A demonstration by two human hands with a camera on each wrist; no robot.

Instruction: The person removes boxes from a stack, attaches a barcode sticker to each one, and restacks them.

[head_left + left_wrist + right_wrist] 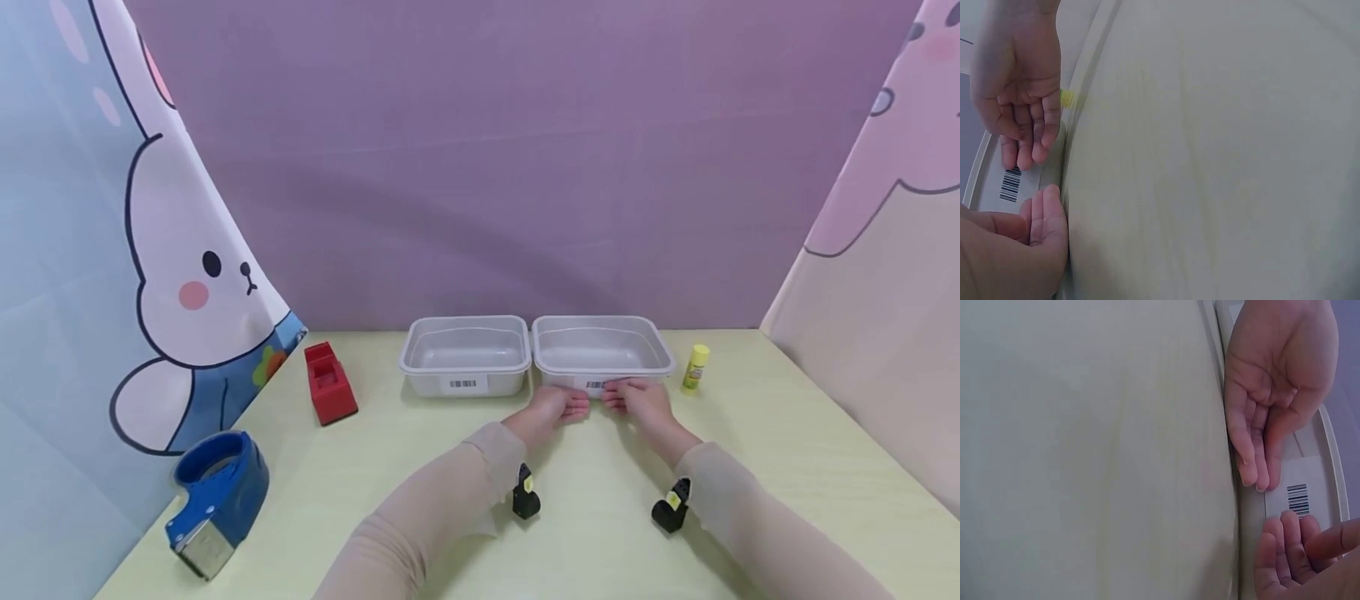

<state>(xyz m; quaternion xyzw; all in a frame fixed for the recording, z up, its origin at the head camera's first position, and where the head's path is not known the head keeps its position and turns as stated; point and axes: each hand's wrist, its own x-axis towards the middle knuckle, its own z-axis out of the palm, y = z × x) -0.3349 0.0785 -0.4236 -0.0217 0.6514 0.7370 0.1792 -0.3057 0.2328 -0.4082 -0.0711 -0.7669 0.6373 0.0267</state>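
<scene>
Both hands are at the front wall of the right-hand light grey plastic bin (pixel 602 343), one at each side of its white barcode label (pixel 1297 494). My left hand (pixel 551 410) lies with its fingers extended toward the label's left side. The right hand (pixel 645 404) mirrors it, fingers loosely bent, its fingertips overlapping the label's right part in the head view. In the left wrist view the fingers of both hands point at each other along the bin's lower front. Neither hand grips anything.
A matching bin (pixel 465 383) stands close on the left. To the right is a yellow glue stick (pixel 694 371), upright. Further left are a red blocky object with a hollow (pixel 330 385) and a blue tape dispenser (pixel 225 492). A purple cloth (pixel 450 167) hangs behind the table.
</scene>
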